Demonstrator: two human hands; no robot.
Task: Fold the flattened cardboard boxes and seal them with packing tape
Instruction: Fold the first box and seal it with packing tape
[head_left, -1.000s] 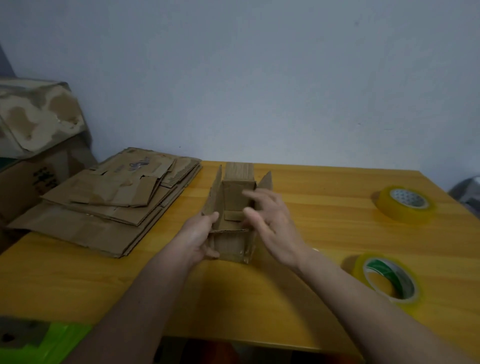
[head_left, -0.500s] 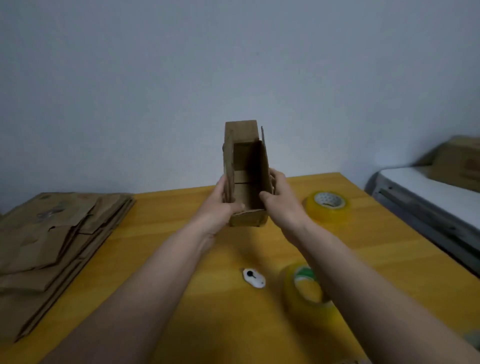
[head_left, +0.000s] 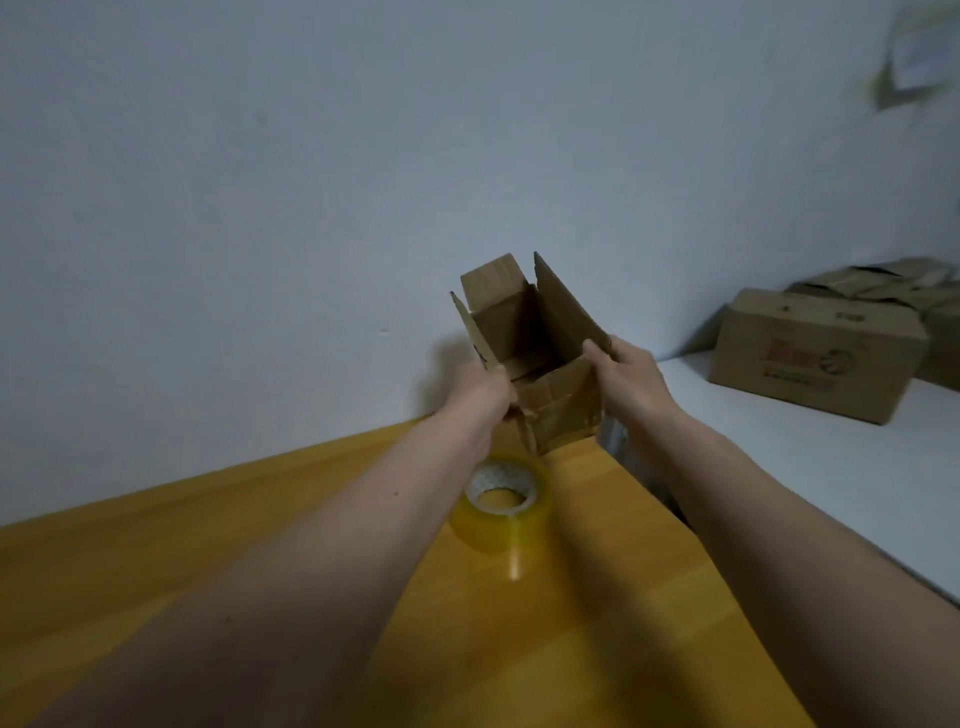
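Two hands hold a small cardboard box in the air above the far corner of a yellow table. The left hand and right hand are each curled round an opposite side wall — top flaps open. A tape roll lies just below. The box is best kept squared and its sides gripped evenly before sealing — a judgement.
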